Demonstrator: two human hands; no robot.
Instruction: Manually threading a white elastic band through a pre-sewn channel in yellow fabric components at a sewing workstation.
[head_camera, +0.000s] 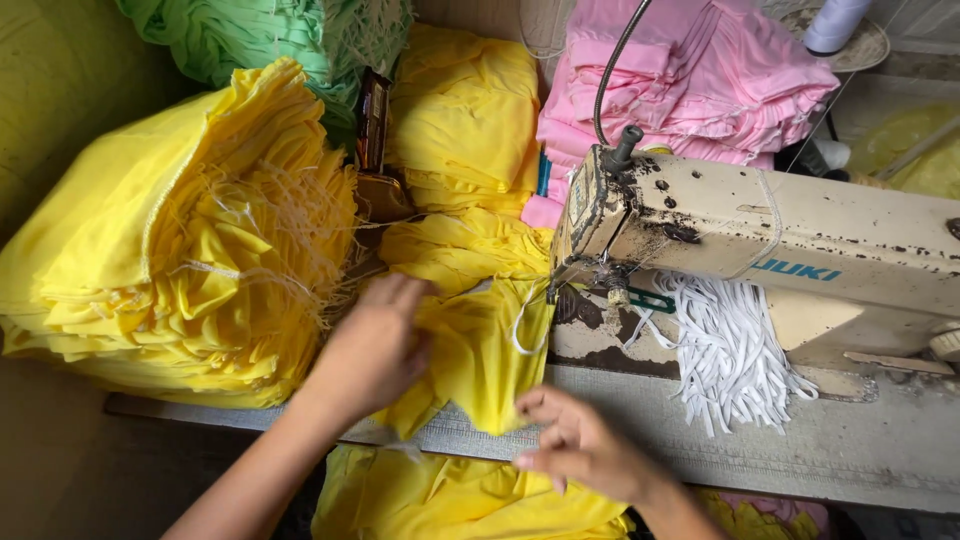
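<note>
The yellow piece (480, 350) lies on the desk (760, 450) in front of the sewing machine (760, 240), its upper end just at the needle area, its lower end hanging over the near desk edge.

Hands: the left hand (375, 350) rests flat on the left part of the piece, fingers spread and pressing the cloth. The right hand (580, 445) hovers at the lower right corner with fingers loosely curled; whether it pinches the cloth edge cannot be told.

Orientation: the long axis of the piece runs from the near desk edge up toward the needle, tilted slightly right. The narrow upper end points at the presser foot. A white elastic loop (525, 325) lies at its upper right edge.

Risks, as judged:
- The piece is wrinkled; a fold could be caught in the seam.
- The overhanging end could drag the cloth off line.
- Fingers near the needle could be struck.
- The loose white strips (730, 350) just right of the needle could snag.
- The yellow stack (180, 250) to the left leans close and could slide onto the work.
</note>
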